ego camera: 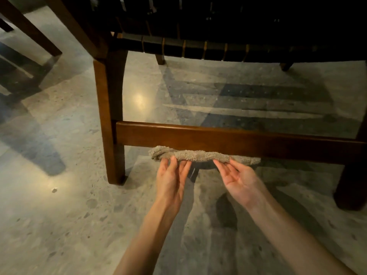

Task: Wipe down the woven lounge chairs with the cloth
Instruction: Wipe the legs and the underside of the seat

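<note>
A wooden lounge chair (108, 108) with a dark woven seat (198, 47) fills the upper view, seen from low down. Its lower crossbar (228, 140) runs from the left front leg to the right. A grey-beige terry cloth (200, 155) is bunched lengthwise against the underside of that bar. My left hand (171, 179) is palm up with straight fingers pressing the cloth's left part upward. My right hand (235, 175), also palm up, touches the cloth's right part with its fingertips.
The floor is polished speckled stone (59, 215) with light reflections and chair shadows. Legs of another wooden chair (29, 30) stand at the upper left. The chair's right front leg (351, 185) stands at the right edge; its rear legs (159, 59) show beneath the seat.
</note>
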